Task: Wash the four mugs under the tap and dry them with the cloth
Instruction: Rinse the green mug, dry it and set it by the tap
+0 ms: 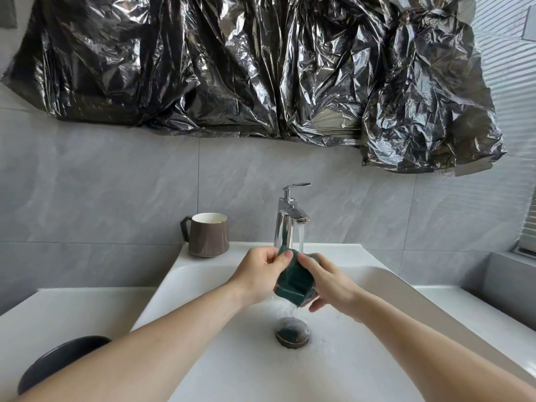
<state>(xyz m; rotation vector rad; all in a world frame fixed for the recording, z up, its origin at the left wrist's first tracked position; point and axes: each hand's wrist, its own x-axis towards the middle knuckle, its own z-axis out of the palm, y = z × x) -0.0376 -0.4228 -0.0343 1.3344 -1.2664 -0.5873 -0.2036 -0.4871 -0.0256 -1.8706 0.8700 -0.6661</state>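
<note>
Rinsing green mug (294, 281) under tap (291, 216): left hand (258, 275) pinching rim, right hand (329, 281) curled round body. Rotate slowly, keep mouth tilted toward drain (292, 332).

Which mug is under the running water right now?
The dark green mug, held by both hands over the basin under the tap; the brown mug stands untouched on the ledge.
</note>
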